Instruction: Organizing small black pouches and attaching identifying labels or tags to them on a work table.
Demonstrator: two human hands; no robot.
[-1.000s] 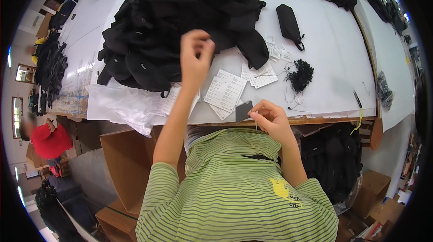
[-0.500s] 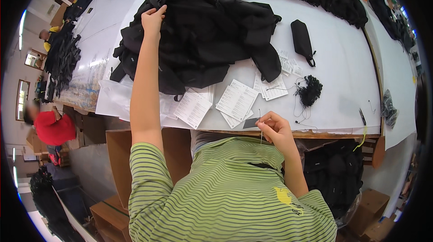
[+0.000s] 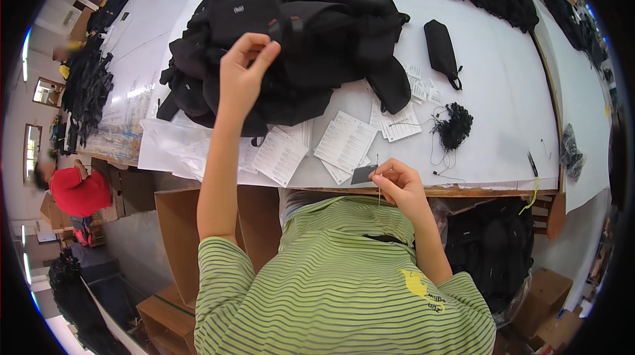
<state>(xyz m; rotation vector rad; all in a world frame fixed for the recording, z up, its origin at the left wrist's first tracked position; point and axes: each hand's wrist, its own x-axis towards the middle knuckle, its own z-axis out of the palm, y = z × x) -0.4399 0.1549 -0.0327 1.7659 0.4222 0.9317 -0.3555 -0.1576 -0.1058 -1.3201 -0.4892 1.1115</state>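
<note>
A heap of black fabric pouches (image 3: 311,31) lies on the table in front of me. My left hand (image 3: 243,70) pinches the lower edge of one black pouch (image 3: 241,14) at the heap's front left, thumb and forefinger closed on it. Near the table's front edge, my right hand (image 3: 400,183) pinches the string of a small dark grey hang tag (image 3: 362,174); the string's ends stick out above and below the fingers. Printed white cards (image 3: 345,143) lie in stacks between my hands.
A bundle of black strings (image 3: 452,127) and a single pouch (image 3: 441,50) lie to the right. A small tool with a yellow cord (image 3: 533,170) rests at the right edge. A person in red (image 3: 81,189) is far left. Cardboard boxes (image 3: 258,219) stand below the table.
My left hand has come back toward me from the far left of the heap, drawing a black pouch with it. My right hand keeps its pinch on the tag string, almost unmoved.
</note>
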